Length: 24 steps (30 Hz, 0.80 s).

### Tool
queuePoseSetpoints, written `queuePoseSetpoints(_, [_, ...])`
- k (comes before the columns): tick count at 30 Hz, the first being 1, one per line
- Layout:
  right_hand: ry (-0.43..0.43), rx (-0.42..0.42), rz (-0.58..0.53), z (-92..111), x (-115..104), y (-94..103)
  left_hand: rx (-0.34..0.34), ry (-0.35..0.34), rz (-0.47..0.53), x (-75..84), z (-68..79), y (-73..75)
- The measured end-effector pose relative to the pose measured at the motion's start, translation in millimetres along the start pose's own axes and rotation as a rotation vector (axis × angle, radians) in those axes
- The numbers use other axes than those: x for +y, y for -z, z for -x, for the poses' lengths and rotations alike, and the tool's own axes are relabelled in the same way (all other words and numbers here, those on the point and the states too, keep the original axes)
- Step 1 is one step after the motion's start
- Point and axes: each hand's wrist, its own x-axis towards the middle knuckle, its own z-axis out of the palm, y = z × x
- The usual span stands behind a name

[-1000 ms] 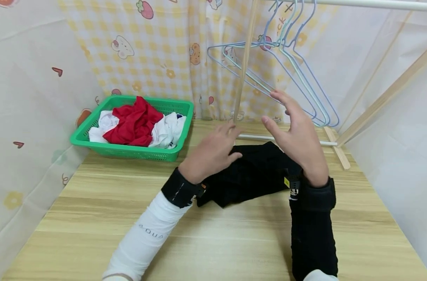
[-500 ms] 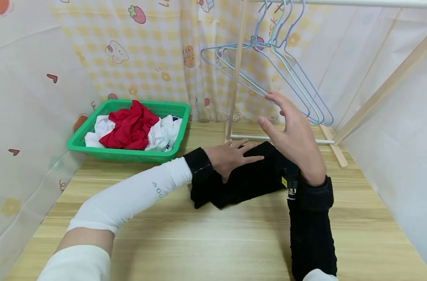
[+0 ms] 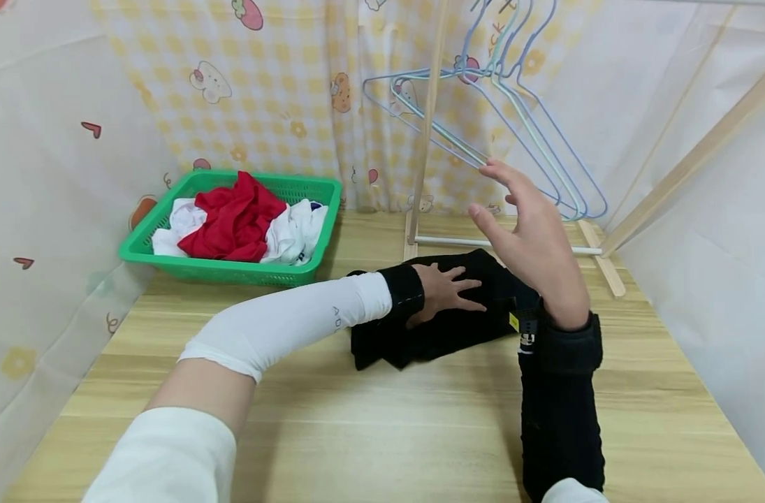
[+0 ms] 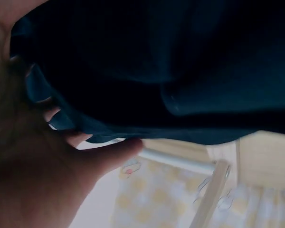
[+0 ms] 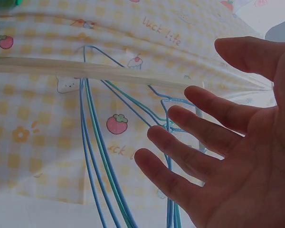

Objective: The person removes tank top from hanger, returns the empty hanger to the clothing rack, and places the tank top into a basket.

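A black piece of clothing (image 3: pixel 439 339) lies bunched on the wooden table; its exact kind cannot be told. My left hand (image 3: pixel 443 292) rests on it, palm down with the fingers spread. Up close in the left wrist view, the dark cloth (image 4: pixel 190 71) fills the upper part beside the thumb and fingers. My right hand (image 3: pixel 536 248) is held up above the garment's right end, touching nothing, with thumb and fingers apart. In the right wrist view its fingers (image 5: pixel 175 171) reach out in front of several blue and green hangers (image 5: pixel 104 166).
At the left stands a green basket (image 3: pixel 231 272) with red cloth (image 3: pixel 234 220) and white cloth (image 3: pixel 294 234) in it. Behind the garment is a rack with a wooden post (image 3: pixel 425 133), a low white bar (image 3: pixel 457 242) and several hangers (image 3: pixel 533 133).
My left hand has come down and moved right onto the black garment, its fingers spreading out. My right hand has stayed nearly still. The garment keeps its place.
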Motion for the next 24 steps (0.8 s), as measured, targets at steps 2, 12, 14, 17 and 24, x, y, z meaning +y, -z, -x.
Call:
queuePoseSetpoints(2, [-0.009, 0.002, -0.008, 1.4, 1.0, 1.4, -0.062, 0.004, 0.096, -3.6, -2.6, 4.1])
queuePoseSetpoints(12, [-0.018, 0.003, -0.010, 0.8, 2.1, 3.8, -0.074, 0.039, 0.263, -9.8, -7.6, 3.7])
queuePoseSetpoints(14, [-0.026, -0.003, -0.012, 1.5, 1.0, 3.9, -0.090, 0.041, 0.291, -8.8, -8.2, 0.4])
queuePoseSetpoints(17, [-0.029, -0.004, -0.015, 2.2, 1.1, 4.0, -0.100, 0.007, 0.328, -7.2, -10.2, -8.4])
queuePoseSetpoints(24, [-0.026, -0.008, -0.017, 2.9, 0.8, 4.2, 0.046, -0.105, 0.380, -3.2, -8.6, -28.7])
